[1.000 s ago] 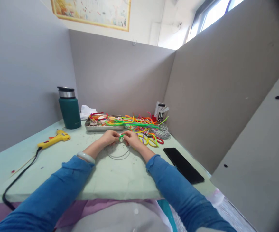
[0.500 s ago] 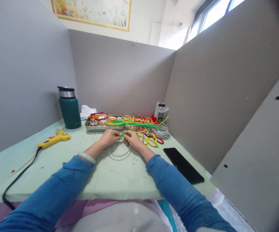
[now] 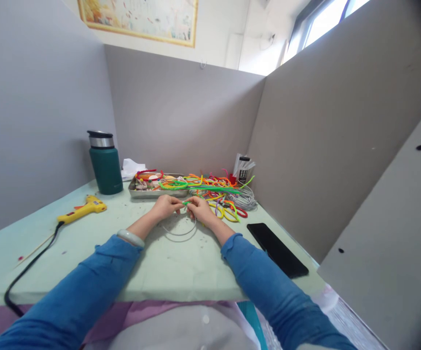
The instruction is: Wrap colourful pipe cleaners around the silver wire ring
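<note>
My left hand [image 3: 165,207] and my right hand [image 3: 200,210] meet over the middle of the table, fingertips almost touching. Both pinch a short piece of green pipe cleaner [image 3: 185,203], mostly hidden between the fingers. A thin grey wire hoop [image 3: 179,235] hangs below them and curves down close to the tabletop. Its upper part is covered by my hands, so how the green piece sits on it does not show clearly.
Behind my hands are a metal tray [image 3: 148,194] of small parts and a heap of coloured pipe cleaners [image 3: 217,187]. A yellow glue gun [image 3: 82,210] and a green bottle [image 3: 106,167] stay at left. At right lies a black phone [image 3: 277,249].
The fingers of my left hand have shifted slightly around the green pipe cleaner, and less of it shows. The wire hoop hangs almost as before.
</note>
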The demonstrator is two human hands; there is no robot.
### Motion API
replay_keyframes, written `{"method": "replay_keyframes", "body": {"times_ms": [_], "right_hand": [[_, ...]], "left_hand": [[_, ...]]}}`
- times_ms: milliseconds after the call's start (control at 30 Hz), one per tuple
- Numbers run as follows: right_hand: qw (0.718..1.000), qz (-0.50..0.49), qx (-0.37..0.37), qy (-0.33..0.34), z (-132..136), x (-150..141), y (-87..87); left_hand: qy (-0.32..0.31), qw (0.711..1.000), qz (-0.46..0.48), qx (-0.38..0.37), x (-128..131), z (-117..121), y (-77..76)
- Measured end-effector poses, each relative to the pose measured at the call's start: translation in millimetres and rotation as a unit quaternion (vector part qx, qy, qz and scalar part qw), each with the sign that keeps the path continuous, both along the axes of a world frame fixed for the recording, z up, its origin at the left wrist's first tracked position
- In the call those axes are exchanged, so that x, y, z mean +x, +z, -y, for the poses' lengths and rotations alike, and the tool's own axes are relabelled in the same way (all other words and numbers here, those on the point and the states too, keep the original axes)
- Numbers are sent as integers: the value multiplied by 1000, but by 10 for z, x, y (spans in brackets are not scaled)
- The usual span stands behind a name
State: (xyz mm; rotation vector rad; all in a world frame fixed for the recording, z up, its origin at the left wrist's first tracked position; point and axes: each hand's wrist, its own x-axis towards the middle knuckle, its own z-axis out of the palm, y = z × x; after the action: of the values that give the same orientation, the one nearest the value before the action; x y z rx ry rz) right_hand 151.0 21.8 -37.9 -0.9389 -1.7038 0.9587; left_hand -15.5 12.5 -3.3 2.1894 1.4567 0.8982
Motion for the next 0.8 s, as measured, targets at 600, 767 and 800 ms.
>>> {"method": "replay_keyframes", "body": {"times_ms": [600,767,800], "right_hand": [[1000,6,25,-7,41,-9,9],[1000,-17,10,-6,24,-9,13],[1000,-17,8,-4,19,-10,12]], "left_hand": [[-12,966,194,-170,19,2,-18],[-16,943,262,-204,22,13,11],[-18,939,268,-212,23,18,16]]}}
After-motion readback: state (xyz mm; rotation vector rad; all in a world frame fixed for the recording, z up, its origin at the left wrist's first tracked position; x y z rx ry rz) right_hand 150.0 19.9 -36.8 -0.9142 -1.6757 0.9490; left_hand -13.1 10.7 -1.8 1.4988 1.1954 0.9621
